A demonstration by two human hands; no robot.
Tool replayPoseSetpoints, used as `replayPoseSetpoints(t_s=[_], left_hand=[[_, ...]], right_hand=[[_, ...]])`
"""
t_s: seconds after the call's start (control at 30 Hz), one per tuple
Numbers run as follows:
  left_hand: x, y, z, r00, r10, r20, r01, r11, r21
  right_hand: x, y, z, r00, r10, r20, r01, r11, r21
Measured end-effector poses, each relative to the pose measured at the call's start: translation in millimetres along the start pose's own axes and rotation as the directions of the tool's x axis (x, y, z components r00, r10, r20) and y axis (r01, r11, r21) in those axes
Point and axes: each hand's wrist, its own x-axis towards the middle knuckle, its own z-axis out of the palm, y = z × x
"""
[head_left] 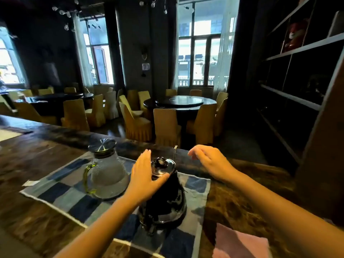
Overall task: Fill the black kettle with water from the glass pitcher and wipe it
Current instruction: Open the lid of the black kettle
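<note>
The black kettle (167,203) stands upright on a blue checked cloth (65,194), its lid (163,164) on and its thin spout (175,152) pointing away from me. My left hand (144,175) is against the kettle's upper left side just under the lid, thumb across the front, fingers spread. My right hand (210,161) hovers to the right of the spout with loosely curled fingers, holding nothing. The glass pitcher (108,174), with a metal lid and a greenish handle, stands on the same cloth to the left of the kettle.
A pink cloth (240,244) lies on the dark wooden counter (28,164) at the near right. Beyond the counter's far edge are round tables and yellow-covered chairs (167,125). A dark shelf unit (297,75) rises at the right.
</note>
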Motion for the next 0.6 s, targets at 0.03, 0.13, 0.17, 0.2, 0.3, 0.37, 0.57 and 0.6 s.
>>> replayPoseSetpoints(t_s=[0.03, 0.13, 0.17, 0.2, 0.3, 0.37, 0.57, 0.6], left_hand=[[-1.4, -4.8, 3.4, 0.999, -0.042, 0.008, 0.043, 0.994, -0.101], [-2.0, -8.7, 7.5, 0.995, -0.084, 0.06, 0.098, 0.951, -0.295], [-0.6, -9.2, 9.2, 0.993, -0.078, 0.085, 0.1, 0.95, -0.296], [1.0, -10.3, 11.5, 0.992, -0.071, 0.106, 0.1, 0.948, -0.302], [4.2, -14.3, 12.5, 0.994, -0.049, 0.101, 0.079, 0.947, -0.312], [5.3, -15.4, 11.9, 0.994, -0.044, 0.102, 0.076, 0.939, -0.337], [5.4, -17.3, 9.7, 0.988, -0.066, 0.141, 0.112, 0.932, -0.344], [5.7, -17.6, 10.2, 0.989, -0.063, 0.135, 0.106, 0.935, -0.339]], right_hand=[[8.0, -3.0, 8.8, 1.0, -0.001, 0.024, 0.0, 0.999, 0.039], [29.3, -19.5, 33.5, 0.991, 0.018, 0.13, -0.019, 1.0, 0.007], [35.5, -23.1, 42.2, 0.988, 0.033, 0.148, -0.037, 0.999, 0.018], [41.0, -26.4, 50.4, 0.986, 0.054, 0.155, -0.058, 0.998, 0.026], [53.9, -31.3, 71.1, 0.982, 0.092, 0.166, -0.089, 0.996, -0.027], [59.4, -32.4, 82.2, 0.983, 0.109, 0.145, -0.1, 0.993, -0.067], [65.0, -26.6, 103.2, 0.998, 0.067, -0.004, -0.066, 0.982, -0.175], [66.2, -25.8, 106.0, 0.997, 0.077, -0.022, -0.08, 0.983, -0.163]])
